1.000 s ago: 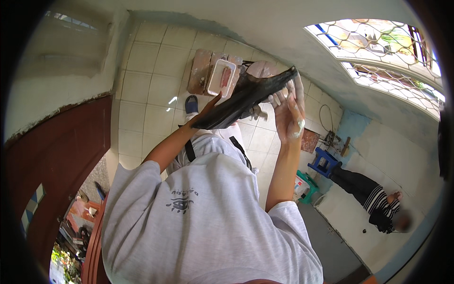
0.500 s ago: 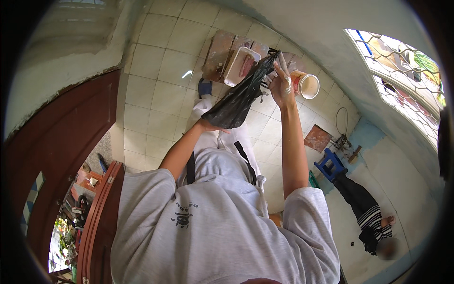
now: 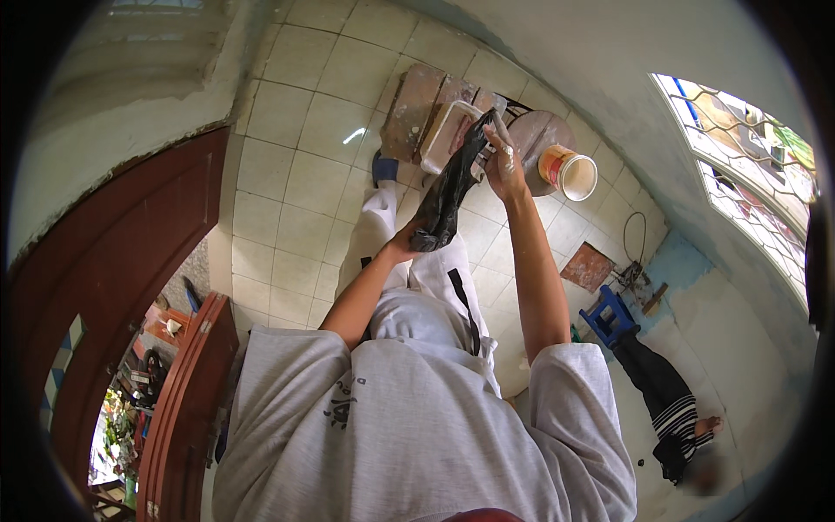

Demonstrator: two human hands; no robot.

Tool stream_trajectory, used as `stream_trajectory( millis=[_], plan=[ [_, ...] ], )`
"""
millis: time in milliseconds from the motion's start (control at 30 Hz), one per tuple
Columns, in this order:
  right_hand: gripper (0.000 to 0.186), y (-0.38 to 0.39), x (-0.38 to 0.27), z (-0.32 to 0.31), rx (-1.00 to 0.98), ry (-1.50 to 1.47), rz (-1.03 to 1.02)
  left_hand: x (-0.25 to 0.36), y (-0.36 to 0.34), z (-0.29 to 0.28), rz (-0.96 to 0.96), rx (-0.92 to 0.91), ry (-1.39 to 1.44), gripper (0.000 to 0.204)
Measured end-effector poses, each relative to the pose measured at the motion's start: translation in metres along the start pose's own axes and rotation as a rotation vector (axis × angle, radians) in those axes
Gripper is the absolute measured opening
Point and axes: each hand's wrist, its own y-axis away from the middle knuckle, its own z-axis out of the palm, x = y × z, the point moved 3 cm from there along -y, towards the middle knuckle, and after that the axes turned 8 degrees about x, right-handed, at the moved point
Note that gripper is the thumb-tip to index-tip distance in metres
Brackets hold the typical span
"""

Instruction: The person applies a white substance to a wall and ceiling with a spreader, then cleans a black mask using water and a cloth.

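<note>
A: Where are the hands standing?

B: They're staying well apart, one at each end of a black bag [image 3: 450, 193]. The left hand [image 3: 404, 244] is clasping the lower end, its fingers partly hiding behind the plastic.

A: And the right hand [image 3: 504, 170]?

B: It's touching the upper end, its fingers pointing away from the wearer. Whitish smears are showing on it. I can't tell whether it's gripping or just pressing.

A: Where is the bag itself?

B: It's slanting in front of the wearer's legs, above the floor [image 3: 287, 178]. In this view its top end is crossing the right edge of a white tray [image 3: 433, 155].

A: What is carrying the tray?

B: A reddish bench [image 3: 406, 113]; the tray is sitting toward its near right corner. Something pinkish [image 3: 458, 132] is lying in the tray, partly covered from view.

A: Anything to the right?

B: A round stool [image 3: 550, 130] is standing just beside the bench, and a bucket [image 3: 554, 163] is showing at the stool's near right edge.

A: And beyond?

B: A person [image 3: 648, 374] in dark trousers and a striped top is appearing near a blue stool [image 3: 611, 315]. At the far left, a brown door [image 3: 187, 409] is standing by the opening.
</note>
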Motion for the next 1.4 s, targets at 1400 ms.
stream_trajectory(
  millis=[1400],
  plan=[
    [0.044, 0.021, -0.021, 0.046, 0.019, -0.009, 0.008, 0.083, 0.011, 0.097, -0.228, 0.324, 0.670, 0.074]
  ],
)
